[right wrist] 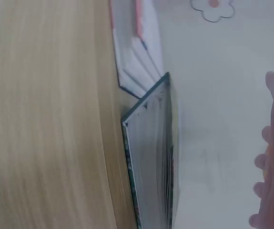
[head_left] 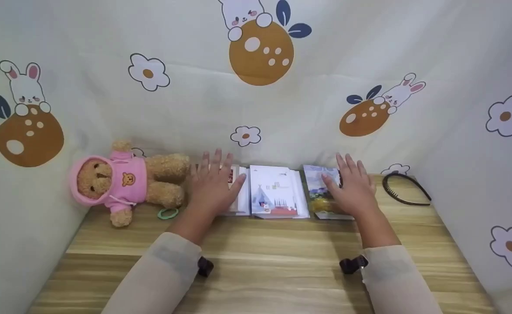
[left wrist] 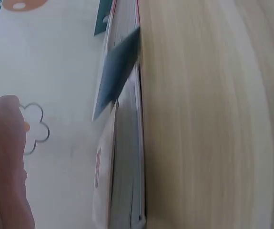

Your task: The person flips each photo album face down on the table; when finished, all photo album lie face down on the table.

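Three books lie in a row at the back of the table. My left hand (head_left: pixel 212 185) is over the left book (head_left: pixel 242 203), its fingers spread, hiding much of the cover. Between the hands lies the middle book (head_left: pixel 273 187), with a tent drawn on its white cover. Over the right book (head_left: pixel 319 192), which has a painted landscape cover, my right hand (head_left: pixel 356 187) is held with straight fingers. In the right wrist view, this thick book (right wrist: pixel 148 167) shows its page edges and green cover. Neither hand grips anything; whether they touch the covers I cannot tell.
A teddy bear (head_left: pixel 127 179) in a pink hoodie lies on its back at the left. Near its feet is a small green ring (head_left: pixel 167 213). A black headband (head_left: pixel 406 189) lies at the right. Printed cloth walls (head_left: pixel 186 113) enclose the wooden table (head_left: pixel 273 261).
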A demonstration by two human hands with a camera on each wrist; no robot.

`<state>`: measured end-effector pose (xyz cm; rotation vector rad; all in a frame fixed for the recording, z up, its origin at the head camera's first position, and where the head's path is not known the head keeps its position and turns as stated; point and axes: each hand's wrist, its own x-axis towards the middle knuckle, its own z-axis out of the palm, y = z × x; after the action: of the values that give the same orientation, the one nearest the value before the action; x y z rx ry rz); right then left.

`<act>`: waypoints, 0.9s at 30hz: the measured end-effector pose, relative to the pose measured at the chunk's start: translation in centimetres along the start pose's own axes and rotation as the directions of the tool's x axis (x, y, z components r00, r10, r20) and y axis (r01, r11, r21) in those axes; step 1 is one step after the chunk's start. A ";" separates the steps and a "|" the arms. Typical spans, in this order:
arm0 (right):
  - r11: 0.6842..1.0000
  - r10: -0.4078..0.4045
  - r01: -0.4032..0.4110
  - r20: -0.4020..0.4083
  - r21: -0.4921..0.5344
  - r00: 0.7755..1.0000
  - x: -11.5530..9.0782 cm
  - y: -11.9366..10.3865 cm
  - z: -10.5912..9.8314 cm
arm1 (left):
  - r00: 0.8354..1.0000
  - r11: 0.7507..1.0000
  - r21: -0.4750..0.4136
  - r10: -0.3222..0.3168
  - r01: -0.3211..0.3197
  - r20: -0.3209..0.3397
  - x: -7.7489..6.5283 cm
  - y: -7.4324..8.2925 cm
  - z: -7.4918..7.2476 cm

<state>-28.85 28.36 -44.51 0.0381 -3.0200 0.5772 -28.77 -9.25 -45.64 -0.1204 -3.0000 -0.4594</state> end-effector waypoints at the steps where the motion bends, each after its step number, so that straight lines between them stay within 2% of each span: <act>1: 1.000 -0.002 0.002 -0.005 0.022 1.000 -0.3 0.3 -0.2 | 1.000 1.000 -0.020 0.007 -0.007 0.001 -0.1 0.5 0.3; 8: 0.987 -0.038 0.047 -0.064 0.151 0.997 -1.6 3.2 -0.9 | 0.997 0.983 -0.171 0.071 -0.063 0.037 -1.1 4.6 2.3; 11: 0.981 -0.008 0.022 -0.074 0.192 0.997 -2.0 4.4 -0.9 | 0.994 0.972 -0.220 0.090 -0.076 0.055 -1.4 6.2 3.1; 14: 0.973 0.040 -0.023 -0.069 0.231 0.997 -2.0 5.4 -0.9 | 0.991 0.951 -0.294 0.120 -0.095 0.066 -1.7 7.8 3.9; 18: 0.943 0.101 -0.081 -0.046 0.323 0.994 -1.9 6.4 -0.5 | 0.984 0.892 -0.437 0.163 -0.118 0.068 -2.1 10.2 5.0; 22: 0.897 0.162 -0.155 0.018 0.414 0.987 -1.7 7.4 0.3 | 0.979 0.802 -0.587 0.188 -0.109 0.075 -2.6 12.5 6.2; 24: 0.875 0.165 -0.165 0.040 0.455 0.985 -1.7 7.9 0.8 | 0.977 0.762 -0.642 0.192 -0.087 0.095 -2.7 13.6 6.9; 27: 0.839 0.128 -0.132 0.044 0.528 0.991 -1.5 8.6 1.5 | 0.969 0.714 -0.699 0.196 -0.037 0.148 -2.9 14.9 7.5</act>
<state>-27.77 35.83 -49.19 -0.1394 -2.7753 1.4107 -25.14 7.05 -48.73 -0.4398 -2.7943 -1.6321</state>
